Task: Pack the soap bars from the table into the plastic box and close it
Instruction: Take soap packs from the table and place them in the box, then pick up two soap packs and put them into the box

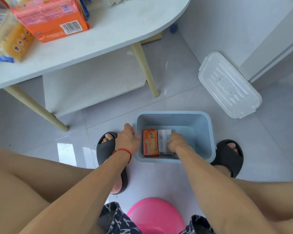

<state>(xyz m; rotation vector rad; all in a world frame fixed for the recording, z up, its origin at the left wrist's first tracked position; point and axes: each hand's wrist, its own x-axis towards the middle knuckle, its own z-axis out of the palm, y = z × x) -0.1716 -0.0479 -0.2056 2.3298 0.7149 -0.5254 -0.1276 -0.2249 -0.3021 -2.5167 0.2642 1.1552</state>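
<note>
A pale blue plastic box (203, 125) stands open on the floor between my feet. Two soap bars lie on its bottom at the left: an orange one (150, 142) and a white one (163, 139) beside it. My right hand (176, 142) is down inside the box, its fingers curled round the white soap bar. My left hand (128, 138) grips the box's left rim. The translucent white lid (228, 85) lies on the floor to the far right of the box. More packaged soap, an orange pack (49, 19) and a yellow pack (15, 39), sits on the white table (108, 38).
The table's wooden legs (145, 68) stand just beyond the box. A pink stool (156, 215) is under me. My dark slippers (228, 157) flank the box. A white wall and cabinet (269, 39) close off the right side.
</note>
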